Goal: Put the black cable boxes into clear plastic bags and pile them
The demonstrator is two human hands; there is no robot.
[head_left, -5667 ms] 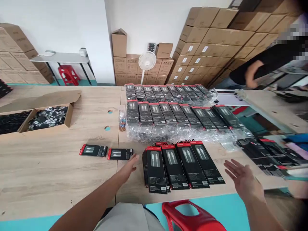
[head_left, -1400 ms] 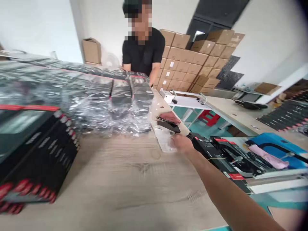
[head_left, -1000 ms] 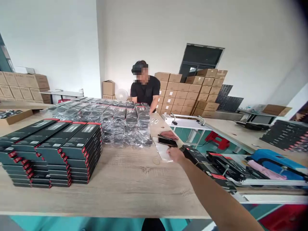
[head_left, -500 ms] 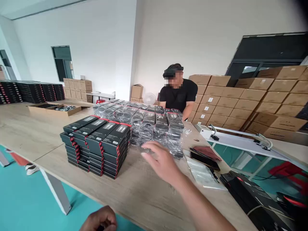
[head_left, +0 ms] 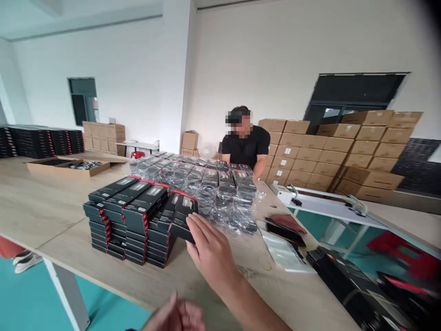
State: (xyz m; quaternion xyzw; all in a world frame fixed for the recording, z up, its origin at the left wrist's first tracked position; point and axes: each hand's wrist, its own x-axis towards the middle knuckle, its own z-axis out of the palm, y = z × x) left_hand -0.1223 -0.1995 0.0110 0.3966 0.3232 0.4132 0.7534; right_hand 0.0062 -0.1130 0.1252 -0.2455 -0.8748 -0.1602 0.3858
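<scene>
A thin black box with a red edge is gripped at its near right side by my right hand, thumb below and fingers on top. It hangs tilted beside the right end of a stack of black boxes. The stack's top layer is lower where that box adjoins it. At the bottom edge of the view is my left hand, slightly blurred. Its thumb and fingers are apart, and nothing shows between them. Behind the stack stand rows of black boxes in clear plastic wrap.
Across the wooden table a person in black leans forward. To the right are clear plastic bags, a dark phone-like slab and banded flat black cartons. A shallow cardboard tray lies at the left.
My right hand has moved left to the stack and taken hold of a top box, shifting it right. My left hand has moved right and opened. The view has turned slightly.
</scene>
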